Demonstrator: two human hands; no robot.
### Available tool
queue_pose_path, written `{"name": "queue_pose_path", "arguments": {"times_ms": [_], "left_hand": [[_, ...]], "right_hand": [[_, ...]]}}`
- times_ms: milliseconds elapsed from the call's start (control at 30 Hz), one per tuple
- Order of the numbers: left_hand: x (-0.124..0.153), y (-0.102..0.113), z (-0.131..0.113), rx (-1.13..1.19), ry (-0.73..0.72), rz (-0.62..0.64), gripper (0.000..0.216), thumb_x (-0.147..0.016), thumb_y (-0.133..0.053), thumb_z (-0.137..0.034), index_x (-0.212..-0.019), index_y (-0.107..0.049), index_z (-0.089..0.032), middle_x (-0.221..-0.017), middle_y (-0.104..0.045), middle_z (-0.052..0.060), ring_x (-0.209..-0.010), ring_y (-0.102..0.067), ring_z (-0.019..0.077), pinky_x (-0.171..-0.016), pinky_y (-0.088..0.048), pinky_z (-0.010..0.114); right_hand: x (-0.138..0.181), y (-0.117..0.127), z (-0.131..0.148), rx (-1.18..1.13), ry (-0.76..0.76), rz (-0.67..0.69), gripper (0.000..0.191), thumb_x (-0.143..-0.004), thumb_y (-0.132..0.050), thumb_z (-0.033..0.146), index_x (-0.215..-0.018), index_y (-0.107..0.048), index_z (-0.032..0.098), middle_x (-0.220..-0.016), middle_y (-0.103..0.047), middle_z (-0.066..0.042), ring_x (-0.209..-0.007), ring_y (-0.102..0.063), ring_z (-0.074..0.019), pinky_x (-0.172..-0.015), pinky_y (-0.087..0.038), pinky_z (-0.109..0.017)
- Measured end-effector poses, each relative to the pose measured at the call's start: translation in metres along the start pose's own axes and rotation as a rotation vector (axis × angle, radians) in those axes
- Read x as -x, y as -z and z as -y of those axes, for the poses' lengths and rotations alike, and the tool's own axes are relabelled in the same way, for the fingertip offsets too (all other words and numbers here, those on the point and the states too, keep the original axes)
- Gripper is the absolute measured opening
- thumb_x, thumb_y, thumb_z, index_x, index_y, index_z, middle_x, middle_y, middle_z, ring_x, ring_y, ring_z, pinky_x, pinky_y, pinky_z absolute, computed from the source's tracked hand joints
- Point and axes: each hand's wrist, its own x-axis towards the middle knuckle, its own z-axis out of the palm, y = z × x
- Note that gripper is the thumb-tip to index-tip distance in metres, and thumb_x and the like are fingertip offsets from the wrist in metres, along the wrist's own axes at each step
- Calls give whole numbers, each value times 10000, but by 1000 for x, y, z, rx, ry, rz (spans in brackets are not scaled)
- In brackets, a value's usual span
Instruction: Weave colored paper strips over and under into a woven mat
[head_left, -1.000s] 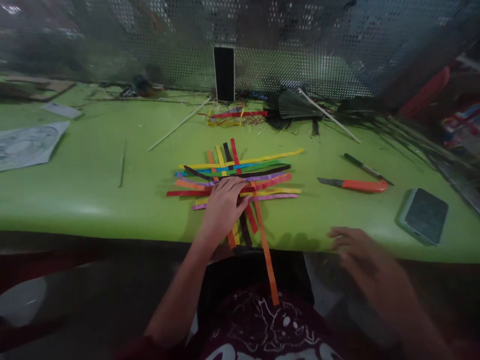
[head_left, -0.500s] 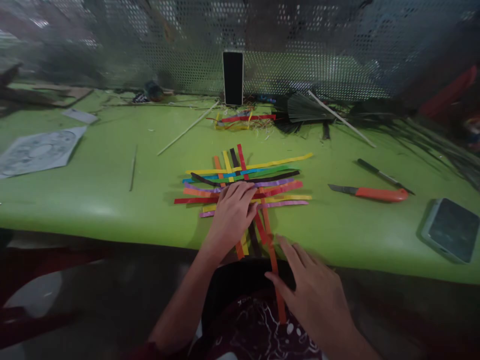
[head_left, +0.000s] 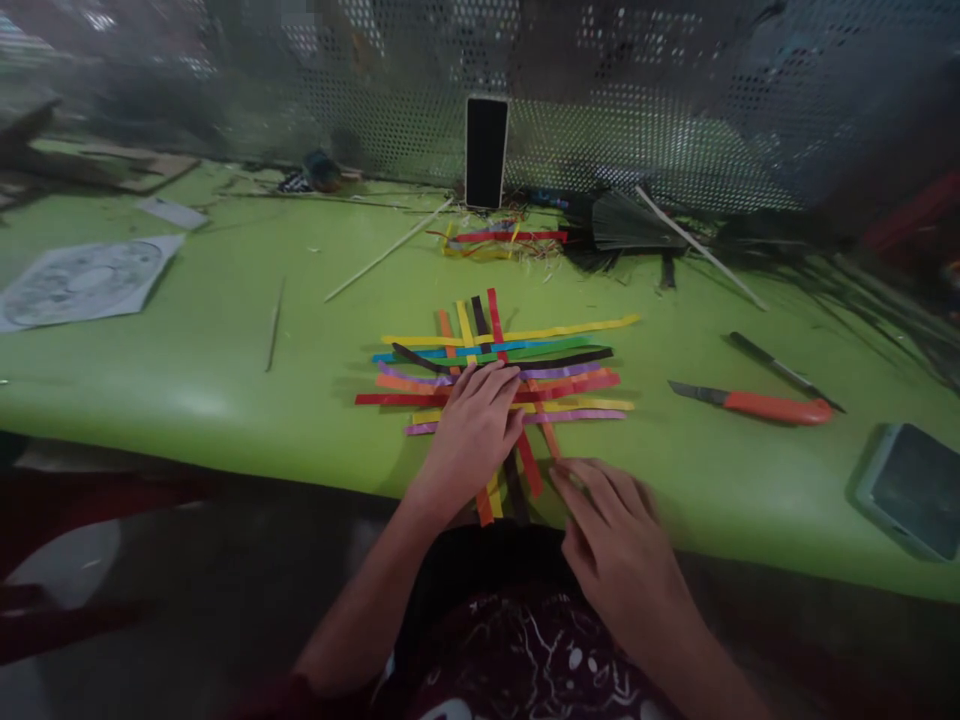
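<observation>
Left hand point(head_left: 476, 415) flat, right hand point(head_left: 609, 510) bent

The left forearm point(head_left: 379, 595) slants inward, palm down, fingers pointing forward. The right forearm point(head_left: 686, 630) angles in from the other side, fingers bent (their grip is hard to make out), thumb below them.

From my end, around my left grip point(head_left: 480, 420), I see thin flat strips point(head_left: 489, 349) crossing in yellow, blue, green, black, purple, orange and red over a lime-green tabletop point(head_left: 225, 400). Right of my right grip point(head_left: 607, 510), a slim knife point(head_left: 776, 406) shows an orange-red handle. Far left of both, a white paper sheet point(head_left: 90, 282) bears a grey circular pattern.
</observation>
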Motion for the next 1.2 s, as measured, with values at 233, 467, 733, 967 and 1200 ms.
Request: {"name": "queue_pose_path", "arguments": {"times_ms": [233,467,733,967,1200], "left_hand": [[1,1,-1,-20,-22,-27,308,-1027,-571,-193,-1325,-623,-136,-1352,-692,106,-1366,-565,282,-1234,-403,507],[1,2,-2,-12,-35,-20,317,-1028,-558,-170,-1342,-602,-150,-1361,-676,108,-1376,-551,270,-1216,-429,489],[-1,3,-4,-23,-17,33,365,-1045,-521,-177,-1401,-572,-114,-1449,-633,114,-1402,-532,262,-1240,-398,465],[-3,3,-4,-40,5,52,348,-1050,-513,-190,-1381,-597,-125,-1455,-635,107,-1410,-534,255,-1242,-392,457],[-2,2,-1,-29,4,54,343,-1038,-537,-185,-1370,-595,-121,-1456,-628,111,-1402,-531,268,-1236,-392,468]], "right_hand": [[-3,-6,-6,-76,83,-32,437,-899,-472,36,-1294,-612,159,-1328,-717,-132,-1234,-665,-289,-1020,-555,-536],[-4,-9,-14,-181,112,-20,493,-892,-480,37,-1352,-588,178,-1328,-721,-125,-1268,-664,-275,-1061,-545,-563],[2,-13,-12,-185,119,-49,514,-901,-498,9,-1386,-577,157,-1337,-721,-120,-1311,-640,-258,-1099,-512,-543],[7,-19,-6,-86,106,-102,479,-920,-512,7,-1373,-610,126,-1395,-695,-111,-1358,-605,-260,-1150,-433,-502],[9,-21,0,-63,38,-79,495,-949,-501,39,-1426,-588,142,-1473,-639,-66,-1378,-589,-264,-1183,-384,-491]]}}
